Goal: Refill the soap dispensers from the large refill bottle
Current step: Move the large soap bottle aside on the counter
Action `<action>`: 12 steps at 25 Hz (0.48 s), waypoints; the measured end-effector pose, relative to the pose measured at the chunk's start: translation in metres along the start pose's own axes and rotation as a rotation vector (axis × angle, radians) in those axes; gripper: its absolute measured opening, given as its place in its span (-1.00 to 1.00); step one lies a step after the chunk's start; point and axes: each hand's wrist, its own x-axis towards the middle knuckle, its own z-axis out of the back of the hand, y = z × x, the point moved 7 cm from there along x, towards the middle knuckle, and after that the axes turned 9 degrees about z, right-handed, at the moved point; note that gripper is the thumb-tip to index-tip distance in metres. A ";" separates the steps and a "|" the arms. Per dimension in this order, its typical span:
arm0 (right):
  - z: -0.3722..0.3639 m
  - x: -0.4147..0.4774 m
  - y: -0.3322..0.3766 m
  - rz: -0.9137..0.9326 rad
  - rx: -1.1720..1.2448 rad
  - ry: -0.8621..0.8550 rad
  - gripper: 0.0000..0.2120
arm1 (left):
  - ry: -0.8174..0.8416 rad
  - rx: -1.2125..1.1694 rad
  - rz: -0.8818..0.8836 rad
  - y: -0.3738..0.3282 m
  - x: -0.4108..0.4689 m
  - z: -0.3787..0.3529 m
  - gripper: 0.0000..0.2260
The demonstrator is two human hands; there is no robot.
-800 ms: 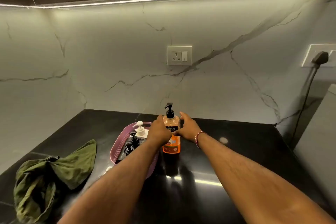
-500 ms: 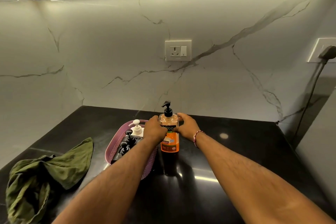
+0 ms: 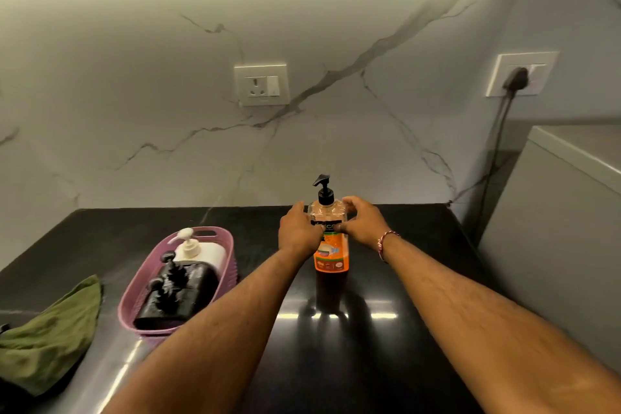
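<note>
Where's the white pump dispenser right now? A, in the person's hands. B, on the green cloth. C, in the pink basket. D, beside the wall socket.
C: the white pump dispenser sits inside the pink basket with two black dispensers, while the left hand and right hand grip the orange-labelled bottle.

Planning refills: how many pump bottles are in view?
4. An orange-labelled bottle stands on the counter, held by left hand and right hand; one white dispenser and two black dispensers sit in the basket. More may be hidden.
</note>
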 end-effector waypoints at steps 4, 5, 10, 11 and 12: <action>0.065 -0.018 -0.042 -0.069 -0.044 -0.073 -0.37 | 0.074 -0.021 -0.050 -0.042 -0.016 -0.062 -0.74; 0.079 -0.022 -0.050 -0.082 -0.048 -0.084 -0.37 | 0.086 -0.019 -0.063 -0.051 -0.021 -0.075 -0.78; 0.126 -0.036 -0.081 -0.130 -0.017 -0.123 -0.36 | 0.146 -0.026 -0.096 -0.083 -0.037 -0.122 -0.80; 0.130 -0.039 -0.086 -0.130 -0.007 -0.128 -0.37 | 0.156 -0.028 -0.101 -0.085 -0.038 -0.128 -0.80; 0.132 -0.041 -0.090 -0.129 -0.010 -0.135 -0.39 | 0.165 -0.028 -0.108 -0.088 -0.041 -0.132 -0.79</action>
